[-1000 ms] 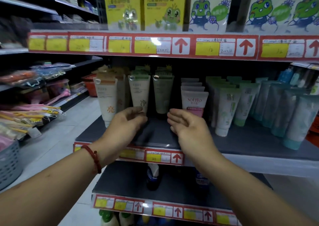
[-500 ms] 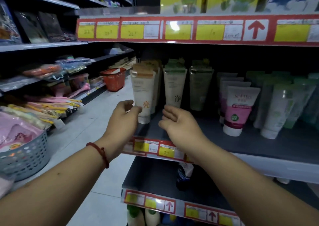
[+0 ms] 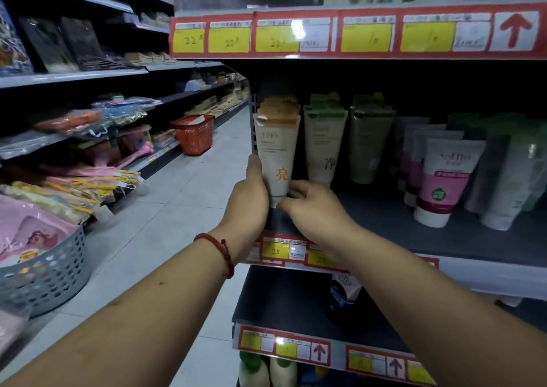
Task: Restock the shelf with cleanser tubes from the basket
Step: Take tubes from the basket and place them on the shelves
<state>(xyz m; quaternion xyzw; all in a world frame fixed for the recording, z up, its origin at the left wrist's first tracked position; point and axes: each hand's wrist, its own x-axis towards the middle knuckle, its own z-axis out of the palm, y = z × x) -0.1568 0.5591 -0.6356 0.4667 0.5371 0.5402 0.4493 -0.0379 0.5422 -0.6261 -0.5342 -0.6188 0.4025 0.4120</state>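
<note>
Your left hand (image 3: 248, 200) grips the lower part of the orange-topped cleanser tube (image 3: 276, 147), thumb laid up its left edge; the fingertips (image 3: 296, 186) of your right hand (image 3: 315, 212) curl round its lower right edge and cap. The tube is held upright, cap down, at the front left corner of the shelf (image 3: 384, 224), foremost in its row. Green tubes (image 3: 324, 144) stand just beside it on the right; pink-labelled tubes (image 3: 444, 179) stand farther right along the shelf.

The cream tube (image 3: 276, 150) has its cap mostly hidden between the left hand (image 3: 248, 200) and right hand (image 3: 313, 209); the grey basket (image 3: 44, 271) is cut off at the lower-left frame edge.
</note>
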